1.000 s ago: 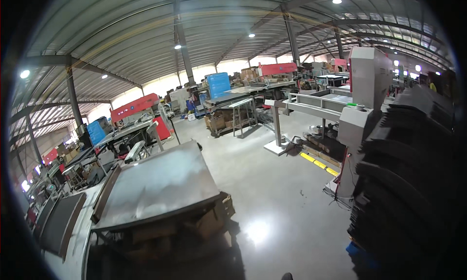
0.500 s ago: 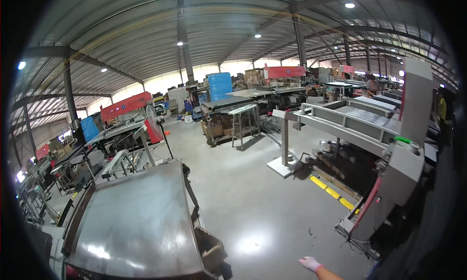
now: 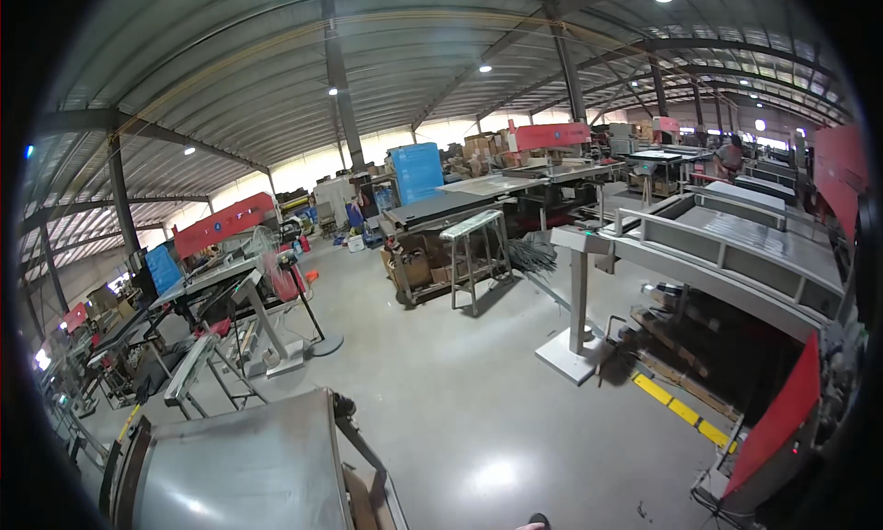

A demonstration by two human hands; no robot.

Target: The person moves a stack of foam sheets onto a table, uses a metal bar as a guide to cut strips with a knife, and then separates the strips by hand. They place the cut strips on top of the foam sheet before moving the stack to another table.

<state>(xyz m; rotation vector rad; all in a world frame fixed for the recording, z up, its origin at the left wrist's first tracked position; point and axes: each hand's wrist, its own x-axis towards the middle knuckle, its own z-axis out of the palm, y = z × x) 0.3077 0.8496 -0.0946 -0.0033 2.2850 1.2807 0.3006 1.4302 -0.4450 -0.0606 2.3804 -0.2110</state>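
At the lower edge, a small pinkish sliver [image 3: 530, 527] shows beside a dark rounded tip [image 3: 540, 519]. The sliver may be part of my right hand, but too little shows to tell its fingers or anything held. My left hand is out of view. Nearest on the left stands a metal-topped table [image 3: 239, 475], its grey sheet surface worn and shiny. Brown cardboard [image 3: 363, 498] sits at its right side, below the top.
A grey post on a white base plate [image 3: 568, 357] stands right of centre. Farther right are a railed machine bed [image 3: 717, 245], yellow floor bars [image 3: 676, 406] and a red panel [image 3: 777, 420]. A metal trestle [image 3: 474, 254] and a round-based stand [image 3: 324, 346] rise ahead from the grey floor.
My gloved right hand and forearm have dropped almost wholly out of view. The metal-topped table has slid lower in the picture, and the machinery on the right appears closer.
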